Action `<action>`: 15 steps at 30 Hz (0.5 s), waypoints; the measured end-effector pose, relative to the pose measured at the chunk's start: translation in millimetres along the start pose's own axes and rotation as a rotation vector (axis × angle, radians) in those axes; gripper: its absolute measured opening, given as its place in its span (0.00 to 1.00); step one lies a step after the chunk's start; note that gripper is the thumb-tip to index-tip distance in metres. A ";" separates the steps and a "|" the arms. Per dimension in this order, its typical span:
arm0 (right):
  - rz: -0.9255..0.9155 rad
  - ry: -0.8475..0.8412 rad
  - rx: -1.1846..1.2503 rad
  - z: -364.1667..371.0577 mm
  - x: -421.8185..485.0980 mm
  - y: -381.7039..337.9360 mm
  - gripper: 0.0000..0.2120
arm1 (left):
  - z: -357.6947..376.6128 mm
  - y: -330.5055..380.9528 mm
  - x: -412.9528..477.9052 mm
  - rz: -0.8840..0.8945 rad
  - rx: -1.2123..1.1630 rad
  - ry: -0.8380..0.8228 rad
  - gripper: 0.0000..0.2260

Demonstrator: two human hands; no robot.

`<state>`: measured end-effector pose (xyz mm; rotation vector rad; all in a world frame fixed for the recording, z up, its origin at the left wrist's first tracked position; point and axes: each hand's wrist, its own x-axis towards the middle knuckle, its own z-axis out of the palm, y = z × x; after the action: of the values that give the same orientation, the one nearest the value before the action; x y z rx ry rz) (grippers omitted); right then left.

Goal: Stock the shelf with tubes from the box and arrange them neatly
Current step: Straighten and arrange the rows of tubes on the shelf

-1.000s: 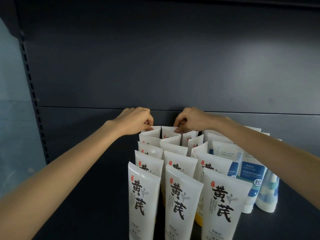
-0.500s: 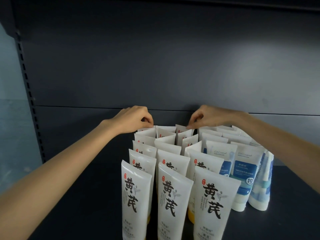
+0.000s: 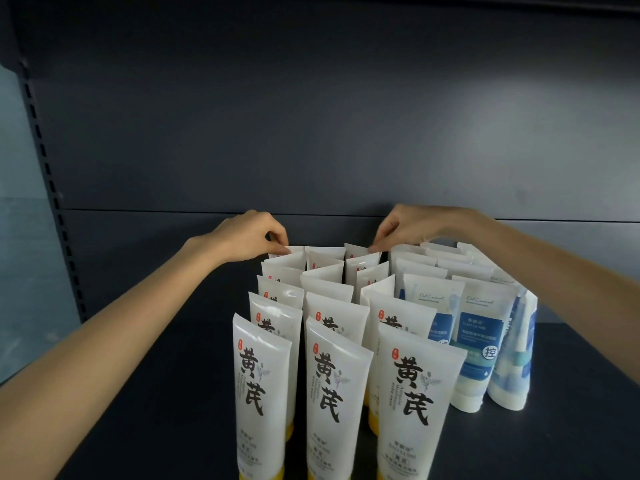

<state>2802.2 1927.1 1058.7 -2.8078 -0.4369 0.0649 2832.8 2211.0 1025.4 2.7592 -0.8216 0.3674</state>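
Now the right grip (image 3: pixel 412 226), shifted a column rightward, and the left grip (image 3: pixel 247 237) are each pinching back-row white plastic tubes (image 3: pixel 358 251), advancing the tidying.

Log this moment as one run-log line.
phase: arranging | left hand: pinches rear-left white tube top | right hand: pinches rear-right white tube top | blue-label tubes: upright, right side

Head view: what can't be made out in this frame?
Box: nowhere in the head view; contents unknown.
Back-row tubes: only top seams show; rows in front hide the rest.
Front white tubes: bases cut off by the bottom edge.
Blue-labelled tubes: small print too blurred to read.
Right hand: fingertips at a back-row seam; pinch or mere touch too small to tell.
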 end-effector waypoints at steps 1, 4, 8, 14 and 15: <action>0.015 -0.013 -0.002 -0.6 0.0 -1.0 0.09 | -0.1 -1.2 -0.6 -0.008 0.008 0.015 0.05; 0.034 -0.010 0.010 0.4 2.2 -4.4 0.07 | 1.1 -1.4 0.1 -0.009 0.039 0.074 0.05; -0.016 0.034 -0.015 3.8 7.3 -5.3 0.05 | 3.8 -0.7 1.5 -0.005 0.071 0.143 0.05; -0.078 0.073 -0.066 4.5 5.6 -1.8 0.04 | 5.5 -3.5 0.3 -0.006 0.076 0.175 0.05; -0.082 0.083 -0.070 4.9 5.4 -1.6 0.04 | 5.5 -3.8 0.3 -0.002 0.075 0.173 0.05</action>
<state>2806.4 1931.6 1054.4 -2.8449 -0.5445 -0.0859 2836.2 2212.3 1019.8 2.7475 -0.7761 0.6393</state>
